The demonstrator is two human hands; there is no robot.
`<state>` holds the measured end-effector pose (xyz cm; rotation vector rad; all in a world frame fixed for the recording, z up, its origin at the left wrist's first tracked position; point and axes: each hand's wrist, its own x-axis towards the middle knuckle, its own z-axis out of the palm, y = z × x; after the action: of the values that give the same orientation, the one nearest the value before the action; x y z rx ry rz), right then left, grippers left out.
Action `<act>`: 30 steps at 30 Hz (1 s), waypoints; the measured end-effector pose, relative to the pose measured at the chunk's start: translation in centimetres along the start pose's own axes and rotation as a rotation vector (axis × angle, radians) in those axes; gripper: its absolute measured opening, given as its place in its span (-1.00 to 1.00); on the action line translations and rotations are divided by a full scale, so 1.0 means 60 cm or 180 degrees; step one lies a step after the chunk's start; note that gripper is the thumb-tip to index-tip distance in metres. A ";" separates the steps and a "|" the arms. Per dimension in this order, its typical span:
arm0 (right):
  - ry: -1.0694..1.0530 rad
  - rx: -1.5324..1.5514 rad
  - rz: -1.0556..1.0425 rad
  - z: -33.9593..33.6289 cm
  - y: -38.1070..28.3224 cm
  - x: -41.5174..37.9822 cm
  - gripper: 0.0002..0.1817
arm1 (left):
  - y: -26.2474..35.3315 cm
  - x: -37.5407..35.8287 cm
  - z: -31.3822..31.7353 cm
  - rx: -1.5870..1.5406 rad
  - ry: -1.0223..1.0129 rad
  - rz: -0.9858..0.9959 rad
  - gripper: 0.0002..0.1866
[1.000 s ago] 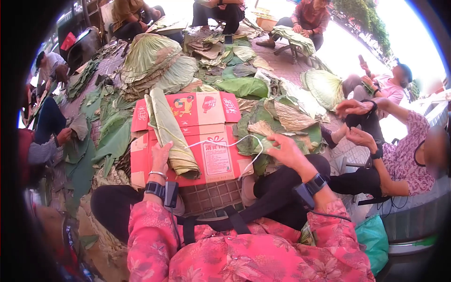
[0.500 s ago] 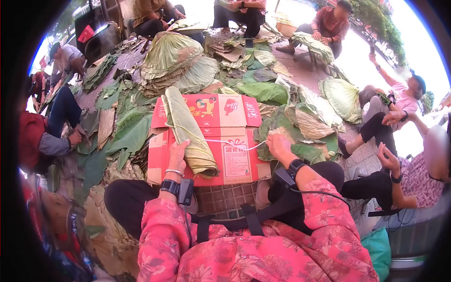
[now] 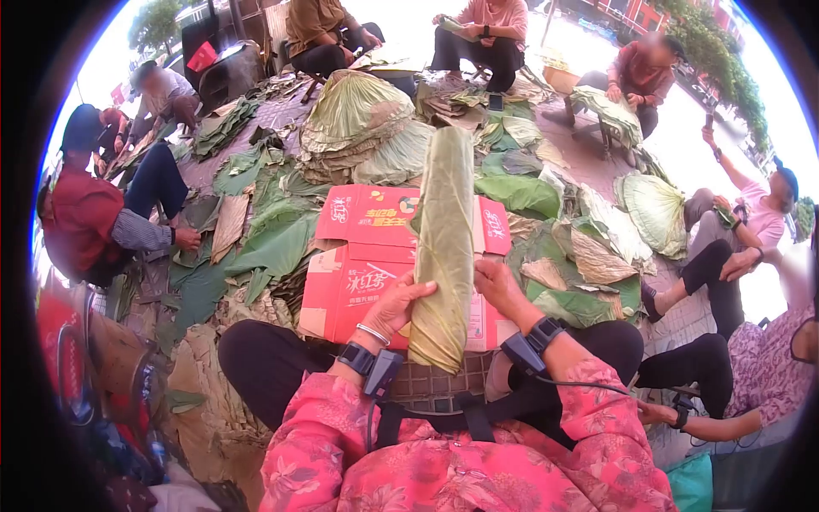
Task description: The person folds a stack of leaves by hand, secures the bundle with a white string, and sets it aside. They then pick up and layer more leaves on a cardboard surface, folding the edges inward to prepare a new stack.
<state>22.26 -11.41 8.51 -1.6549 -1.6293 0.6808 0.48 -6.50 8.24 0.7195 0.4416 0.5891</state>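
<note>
Leftmost, a person in a red top (image 3: pixel 77 226) sits low among green leaves (image 3: pixel 264 243) spread over the ground, one hand pressed down on them. Nearer me, on that side, dry brown leaves (image 3: pixel 200 401) lie by my knee.

Then comes my left hand (image 3: pixel 397 307), a bangle and a black wrist device below it. Its fingers curl around the left edge of the leaf bundle (image 3: pixel 445 247), clamped on it low down. That bundle is a long, folded roll of yellow-green leaf, held upright and lifted off the box, its top reaching up past the box's far flap and its bottom end hanging down over my lap.

Behind the bundle sits the red box (image 3: pixel 358 264), flattened open on the ground between my knees, with printed flaps showing on both sides of the roll. Beyond it a heap (image 3: pixel 358 119) of big pale leaves is stacked.

My right hand (image 3: pixel 499 290) grips the bundle's right edge, about level with the left, so the two hands are apart with the roll between them.

Further right lie more leaves (image 3: pixel 589 256), some brown and curled. At the far right other people (image 3: pixel 751 213) sit, one with an arm raised.
</note>
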 end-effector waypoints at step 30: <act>-0.0442 0.0157 -0.0020 0.175 0.056 0.127 -0.74 | -0.011 0.104 -0.072 0.4173 0.1147 0.1889 -0.78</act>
<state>16.66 -2.43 0.28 -1.5970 -1.6995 0.8423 3.00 -0.88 3.78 2.0556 0.9797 0.9788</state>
